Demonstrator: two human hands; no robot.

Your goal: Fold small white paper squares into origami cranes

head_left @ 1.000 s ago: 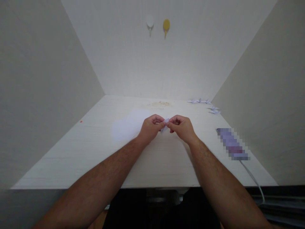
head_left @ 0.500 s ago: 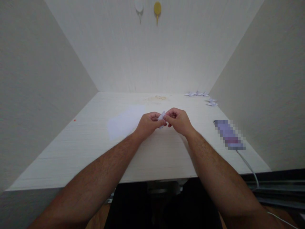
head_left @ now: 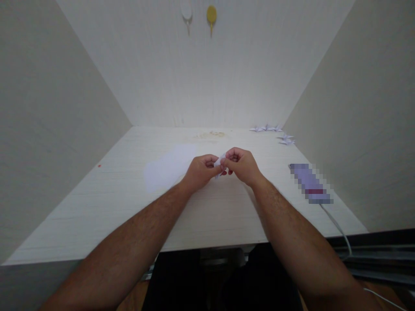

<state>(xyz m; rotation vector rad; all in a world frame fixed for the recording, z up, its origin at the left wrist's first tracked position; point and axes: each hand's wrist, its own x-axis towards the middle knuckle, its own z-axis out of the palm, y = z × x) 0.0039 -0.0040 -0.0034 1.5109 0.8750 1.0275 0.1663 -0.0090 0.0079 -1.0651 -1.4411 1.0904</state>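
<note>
Above the middle of the white desk, a small folded piece of white paper (head_left: 218,163) is pinched between both hands. My left hand (head_left: 201,171) is closed on its left side, thumb on top. From the right, my right hand (head_left: 241,165) grips the paper's upper right part between thumb and fingers. My fingers cover much of the paper, so its folds are hard to make out. Flat on the desk left of my hands lies white sheet paper (head_left: 168,166).
Several white origami cranes (head_left: 267,128) stand in the back right corner. A phone (head_left: 309,183), blurred out, lies at the right with a white cable (head_left: 335,224) attached. Walls enclose three sides. Two hooks, one white (head_left: 186,12) and one yellow (head_left: 211,15), are on the back wall.
My right thumb and fingers have moved slightly in toward the left hand, now overlapping the folded paper more. The view has shifted slightly.
</note>
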